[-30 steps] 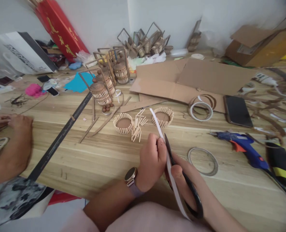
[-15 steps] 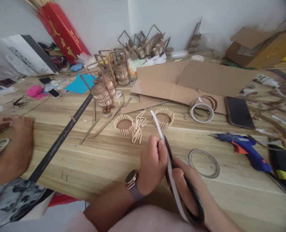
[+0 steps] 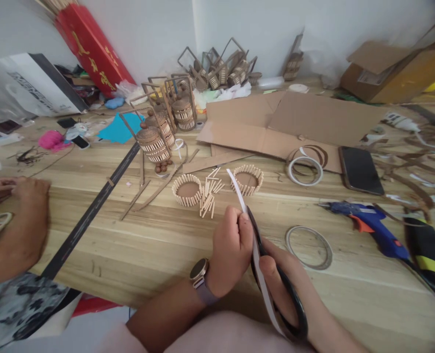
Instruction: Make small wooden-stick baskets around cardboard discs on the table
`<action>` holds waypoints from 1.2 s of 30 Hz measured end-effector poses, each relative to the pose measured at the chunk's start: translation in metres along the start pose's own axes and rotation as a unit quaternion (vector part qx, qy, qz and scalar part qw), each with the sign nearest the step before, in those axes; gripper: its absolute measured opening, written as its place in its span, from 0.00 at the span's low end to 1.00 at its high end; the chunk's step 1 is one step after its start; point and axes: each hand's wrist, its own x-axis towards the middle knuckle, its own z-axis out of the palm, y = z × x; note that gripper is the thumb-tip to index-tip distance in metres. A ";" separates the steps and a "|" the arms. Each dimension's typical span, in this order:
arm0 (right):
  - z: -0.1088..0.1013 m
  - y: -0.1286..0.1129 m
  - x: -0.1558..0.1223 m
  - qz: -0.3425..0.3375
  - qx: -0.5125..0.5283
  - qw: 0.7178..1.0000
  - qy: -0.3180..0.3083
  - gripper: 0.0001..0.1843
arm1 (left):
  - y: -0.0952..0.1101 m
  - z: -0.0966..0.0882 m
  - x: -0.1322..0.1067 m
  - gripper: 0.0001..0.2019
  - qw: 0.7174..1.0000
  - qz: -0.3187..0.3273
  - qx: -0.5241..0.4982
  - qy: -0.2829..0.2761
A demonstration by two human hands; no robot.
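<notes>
My left hand (image 3: 232,245), with a watch on its wrist, pinches a narrow white strip (image 3: 237,190) between thumb and fingers. The strip runs down past my right hand toward my lap. Black-handled scissors (image 3: 295,299) are in my right hand (image 3: 281,279), my fingers through the loops and the blades alongside the strip by my left thumb. Beyond my hands stand two round rings of short wooden sticks, a left one (image 3: 187,191) and a right one (image 3: 247,180), each around a brown base. Loose sticks (image 3: 209,194) lie between them.
At right are a tape ring (image 3: 308,247), a blue glue gun (image 3: 374,228), a tape roll (image 3: 304,171) and a phone (image 3: 360,169). Cardboard sheets (image 3: 239,125) and small lidded baskets (image 3: 153,144) stand behind. Another person's hands (image 3: 26,206) rest at left, past a black strip (image 3: 92,211).
The view has shifted very slightly. My hands, the white strip and the scissors keep nearly the same pose.
</notes>
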 end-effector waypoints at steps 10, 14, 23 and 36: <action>0.002 0.005 -0.002 0.039 0.002 0.999 0.002 0.42 | 0.000 -0.001 0.000 0.11 1.000 -0.005 -0.015 -0.002; 0.001 0.005 -0.002 0.046 0.010 0.999 0.001 0.41 | -0.001 -0.002 0.000 0.11 0.999 0.002 -0.049 0.000; -0.018 0.017 -0.004 0.166 0.019 0.986 -0.014 0.36 | -0.006 -0.003 -0.001 0.11 0.996 0.026 -0.083 0.014; -0.026 0.009 -0.011 0.050 -0.038 0.996 -0.070 0.45 | -0.006 -0.003 -0.002 0.12 0.995 -0.005 -0.103 -0.008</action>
